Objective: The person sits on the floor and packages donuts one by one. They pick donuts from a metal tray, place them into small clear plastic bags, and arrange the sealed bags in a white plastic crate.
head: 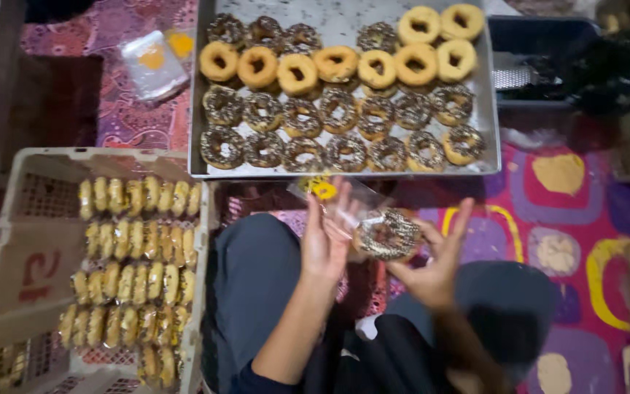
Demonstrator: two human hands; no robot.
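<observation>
My left hand (324,244) and my right hand (435,264) meet in front of me, over my lap. Between them sits a chocolate-sprinkled doughnut (388,235), partly inside a clear plastic bag (333,197) with a yellow mark. The left hand holds the bag's side; the right hand's fingers are on the doughnut. Just beyond them lies a metal tray (344,25) with rows of sprinkled and plain glazed doughnuts.
A pale plastic crate (38,241) at my left holds rows of bagged doughnuts standing on edge. A stack of clear bags (153,64) lies on the patterned mat beyond it. A dark bin (541,44) stands at the tray's right.
</observation>
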